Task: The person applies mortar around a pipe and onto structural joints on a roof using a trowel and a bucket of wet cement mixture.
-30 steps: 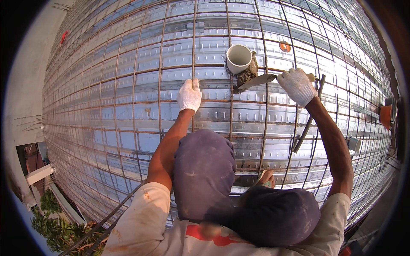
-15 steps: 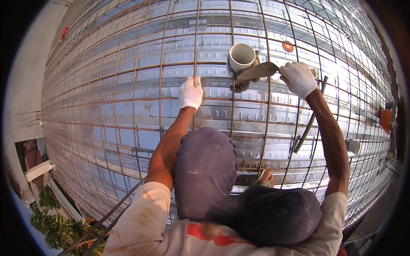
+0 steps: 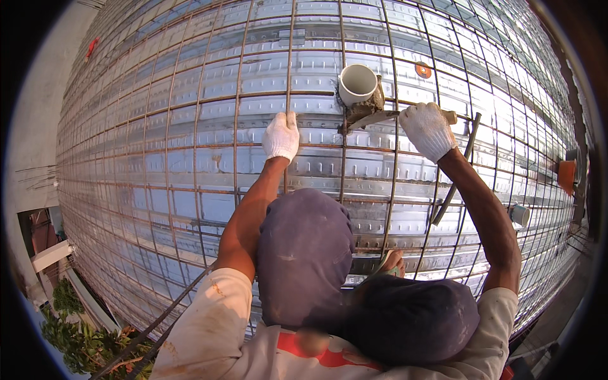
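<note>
My left hand [image 3: 280, 136], in a white knit glove, is closed on a bar of the rusty rebar grid [image 3: 288, 69]. My right hand [image 3: 428, 133], also gloved, grips a trowel, its wooden handle [image 3: 451, 118] poking out to the right. The trowel's blade [image 3: 377, 117], seen nearly edge-on, touches dark wet mortar [image 3: 354, 111] at the foot of an upright white pipe [image 3: 357, 85], just left of that hand. A dark straight bar [image 3: 456, 183] lies slanting below and right of the trowel.
Corrugated metal decking [image 3: 190, 164] lies under the grid. An orange disc [image 3: 423, 69] is behind the pipe. A grey cylinder [image 3: 519, 215] and orange container [image 3: 566, 177] are at right. My bent knees and a sandalled foot [image 3: 392, 263] are below; concrete wall and plants edge the left.
My right hand has moved slightly left and down since half a second ago, and the trowel blade has tilted from flat-on to nearly edge-on, lower on the mortar. My left hand stays put.
</note>
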`<action>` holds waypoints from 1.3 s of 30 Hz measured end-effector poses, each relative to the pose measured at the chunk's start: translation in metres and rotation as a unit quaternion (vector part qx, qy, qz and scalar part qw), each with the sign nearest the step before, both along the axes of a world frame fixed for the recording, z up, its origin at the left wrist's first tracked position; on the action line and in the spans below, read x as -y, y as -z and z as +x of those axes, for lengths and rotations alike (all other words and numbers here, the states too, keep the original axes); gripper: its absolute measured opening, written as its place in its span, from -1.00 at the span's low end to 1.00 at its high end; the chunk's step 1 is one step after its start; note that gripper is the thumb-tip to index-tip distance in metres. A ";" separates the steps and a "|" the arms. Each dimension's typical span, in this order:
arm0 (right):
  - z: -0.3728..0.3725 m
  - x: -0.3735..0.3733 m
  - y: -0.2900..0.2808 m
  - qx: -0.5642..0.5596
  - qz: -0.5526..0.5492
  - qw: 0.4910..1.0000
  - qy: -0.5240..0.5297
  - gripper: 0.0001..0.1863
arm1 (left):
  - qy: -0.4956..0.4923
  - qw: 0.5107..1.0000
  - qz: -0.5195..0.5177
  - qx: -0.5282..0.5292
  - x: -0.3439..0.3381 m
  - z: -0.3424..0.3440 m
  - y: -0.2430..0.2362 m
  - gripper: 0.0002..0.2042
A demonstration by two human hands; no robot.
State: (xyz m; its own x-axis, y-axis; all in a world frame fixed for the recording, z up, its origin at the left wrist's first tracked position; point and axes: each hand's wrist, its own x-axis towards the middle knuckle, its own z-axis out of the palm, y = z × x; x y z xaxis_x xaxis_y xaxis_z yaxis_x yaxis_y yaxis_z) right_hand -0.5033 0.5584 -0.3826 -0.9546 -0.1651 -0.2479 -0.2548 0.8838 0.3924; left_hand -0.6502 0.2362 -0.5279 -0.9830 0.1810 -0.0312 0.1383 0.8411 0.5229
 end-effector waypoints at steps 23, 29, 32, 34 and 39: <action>0.146 -0.063 -0.110 -0.100 -0.186 0.925 0.316 -0.76 | 0.013 1.000 -0.019 0.003 -0.004 -0.006 0.000 -0.51; 0.378 0.019 -0.215 -0.140 -0.179 0.789 0.571 -0.74 | 0.009 0.997 -0.050 0.060 -0.008 -0.005 0.008 -0.41; 0.467 0.075 -0.253 -0.103 -0.160 0.690 0.699 -0.73 | 0.014 0.998 -0.049 0.040 0.013 -0.026 0.020 -0.37; 0.508 0.120 -0.271 0.011 -0.083 0.611 0.787 -0.70 | 0.044 0.998 -0.039 -0.010 0.005 -0.015 0.012 -0.35; 0.580 0.191 -0.234 0.061 0.031 0.577 0.814 -0.72 | 0.032 0.998 -0.057 -0.016 0.001 -0.017 0.021 -0.37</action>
